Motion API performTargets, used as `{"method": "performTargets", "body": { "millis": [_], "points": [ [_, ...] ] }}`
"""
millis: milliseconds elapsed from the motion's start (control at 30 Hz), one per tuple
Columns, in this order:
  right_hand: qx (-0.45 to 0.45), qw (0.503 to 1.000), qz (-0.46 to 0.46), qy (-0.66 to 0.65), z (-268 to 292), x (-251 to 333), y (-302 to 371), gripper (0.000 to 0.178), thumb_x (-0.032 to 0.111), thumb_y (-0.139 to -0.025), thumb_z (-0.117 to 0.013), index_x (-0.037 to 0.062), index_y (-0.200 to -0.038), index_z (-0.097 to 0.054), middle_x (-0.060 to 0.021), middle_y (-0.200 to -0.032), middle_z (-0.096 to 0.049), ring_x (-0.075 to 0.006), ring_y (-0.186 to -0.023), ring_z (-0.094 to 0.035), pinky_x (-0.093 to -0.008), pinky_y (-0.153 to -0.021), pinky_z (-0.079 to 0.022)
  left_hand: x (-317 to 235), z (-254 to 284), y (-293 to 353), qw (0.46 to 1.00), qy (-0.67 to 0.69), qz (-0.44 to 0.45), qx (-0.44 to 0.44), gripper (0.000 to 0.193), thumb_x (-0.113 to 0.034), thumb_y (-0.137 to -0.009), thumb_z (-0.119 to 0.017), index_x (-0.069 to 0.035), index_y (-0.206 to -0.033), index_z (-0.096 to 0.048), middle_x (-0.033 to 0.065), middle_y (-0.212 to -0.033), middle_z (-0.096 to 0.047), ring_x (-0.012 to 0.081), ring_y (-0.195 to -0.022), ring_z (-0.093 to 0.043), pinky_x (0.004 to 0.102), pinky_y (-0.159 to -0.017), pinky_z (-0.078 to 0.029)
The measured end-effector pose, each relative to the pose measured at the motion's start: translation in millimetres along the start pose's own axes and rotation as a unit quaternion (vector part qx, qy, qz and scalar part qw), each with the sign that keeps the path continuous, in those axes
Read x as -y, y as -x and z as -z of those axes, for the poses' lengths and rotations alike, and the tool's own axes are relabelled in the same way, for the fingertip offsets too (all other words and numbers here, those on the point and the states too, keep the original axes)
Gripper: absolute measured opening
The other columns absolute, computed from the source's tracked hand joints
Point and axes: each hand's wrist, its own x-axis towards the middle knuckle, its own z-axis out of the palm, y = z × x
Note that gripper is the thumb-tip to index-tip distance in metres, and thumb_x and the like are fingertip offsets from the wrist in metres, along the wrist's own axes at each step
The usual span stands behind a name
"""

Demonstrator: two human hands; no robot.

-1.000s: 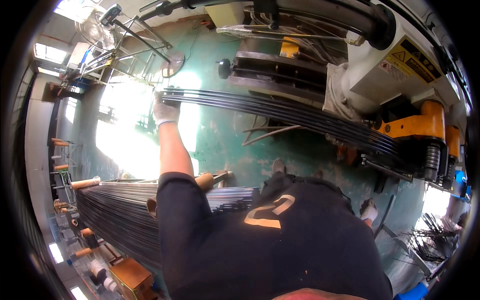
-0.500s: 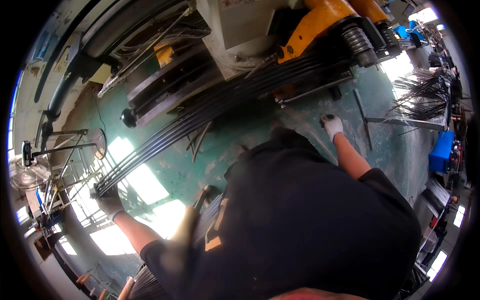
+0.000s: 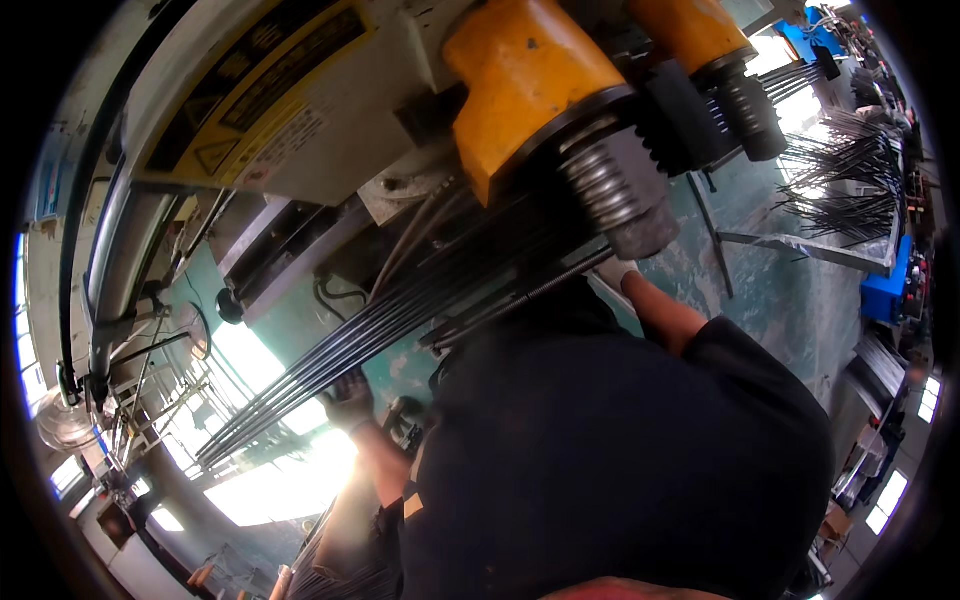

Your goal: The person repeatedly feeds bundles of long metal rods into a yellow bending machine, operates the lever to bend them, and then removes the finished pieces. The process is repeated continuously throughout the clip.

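Note:
A bundle of long dark metal rods [image 3: 330, 365] slants from under the machine down to the lower left, its near ends fanned slightly apart. My left hand [image 3: 349, 402], in a light glove with dark fingers, is just below the rods, its fingers raised toward them. The fingers look stretched out, not wrapped round a rod; whether they touch the bundle is unclear. My right hand [image 3: 613, 269], also gloved, is behind the machine's threaded metal end [image 3: 620, 190]. Its fingers are hidden there.
Above the rods, the machine carries orange cylinders [image 3: 535, 80] and a grey housing [image 3: 290, 130] with warning labels. A standing fan [image 3: 72, 415] is at the left. On the right, a metal rack [image 3: 850, 250] holds many thin rods, near a blue box [image 3: 888, 285].
My left hand has let go of the rod ends and moved right along the bundle. My right hand has moved left behind the machine. The view has shifted closer to the machine.

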Motion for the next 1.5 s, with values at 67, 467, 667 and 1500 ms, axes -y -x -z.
{"method": "performTargets", "body": {
  "millis": [67, 467, 667, 1500],
  "points": [
    [0.049, 0.998, -0.037, -0.024, 16.4, -0.7, -25.3, 0.043, 0.041, -0.095, -0.064, 0.0035, -0.112, -0.076, -0.0215, -0.111, -0.074, -0.0399, -0.112, -0.068, -0.0432, -0.097, -0.052, 58.7, 42.3, -28.4, 0.986, -0.136, 0.063, 0.071, 0.067, -0.052, -0.106, -0.047, 0.002, -0.147, -0.047, 0.0215, -0.153, -0.051, 0.0384, -0.141, -0.049, 0.0578, -0.114, -0.041],
    [0.026, 0.982, -0.120, -0.140, 59.7, -9.2, -39.9, 0.040, 0.035, -0.092, -0.064, 0.0005, -0.107, -0.075, -0.0237, -0.106, -0.074, -0.0408, -0.105, -0.070, -0.0452, -0.089, -0.054, 114.2, -8.5, 2.9, 0.744, -0.581, -0.117, 0.310, 0.028, -0.015, -0.095, -0.059, -0.010, -0.120, -0.068, 0.0093, -0.123, -0.071, 0.0286, -0.111, -0.066, 0.0400, -0.091, -0.054],
    [0.086, 0.966, -0.211, -0.120, 61.2, 10.9, 60.7, 0.040, 0.037, -0.093, -0.067, 0.0033, -0.114, -0.076, -0.0233, -0.115, -0.073, -0.0384, -0.112, -0.069, -0.0444, -0.098, -0.053, 112.6, -63.0, 27.5, 0.752, -0.574, -0.110, 0.305, 0.039, -0.011, -0.107, -0.042, -0.004, -0.143, -0.053, 0.0173, -0.139, -0.063, 0.0322, -0.121, -0.064, 0.0449, -0.086, -0.057],
    [-0.230, 0.568, -0.019, -0.790, 304.7, 181.0, 14.1, 0.051, 0.038, -0.098, -0.070, -0.0026, -0.128, -0.063, -0.0092, -0.111, -0.070, -0.0181, -0.097, -0.065, -0.0341, -0.086, -0.052, -33.6, -112.4, 49.0, -0.604, -0.543, -0.480, -0.331, 0.044, -0.023, -0.106, -0.048, 0.003, -0.141, -0.054, 0.0173, -0.137, -0.063, 0.0318, -0.126, -0.060, 0.0489, -0.110, -0.048]
  ]
}}
